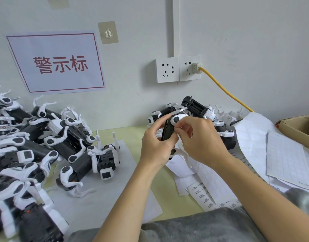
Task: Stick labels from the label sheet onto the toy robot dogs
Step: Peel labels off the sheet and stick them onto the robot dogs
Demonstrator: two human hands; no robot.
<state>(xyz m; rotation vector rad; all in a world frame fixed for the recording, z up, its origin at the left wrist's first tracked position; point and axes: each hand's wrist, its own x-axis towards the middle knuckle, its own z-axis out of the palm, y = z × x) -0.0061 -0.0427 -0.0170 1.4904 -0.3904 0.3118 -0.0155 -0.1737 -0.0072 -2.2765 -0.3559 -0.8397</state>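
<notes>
1. Head view: the left hand [156,145] grips a black-and-white toy robot dog [169,130], fingers curled round its dark body, and holds it above the surface [132,135] at the middle of the view.
2. The right hand [201,142] has its fingertips curled in against the same dog's side, just below a white leg joint; whether a label sits under them cannot be told.
3. A label sheet [208,194] with printed labels lies on the surface under the right forearm, near the front edge. More white sheets [286,158] are spread to the right of it.
4. A heap of toy dogs [36,137] covers the left side of the surface. A smaller pile of dogs [199,109] lies against the wall behind the hands.
5. A cardboard box [300,128] sits at the far right.
6. On the wall hang a sign with red characters [59,63] and two sockets [178,69], one taking a yellow cable [225,89].
</notes>
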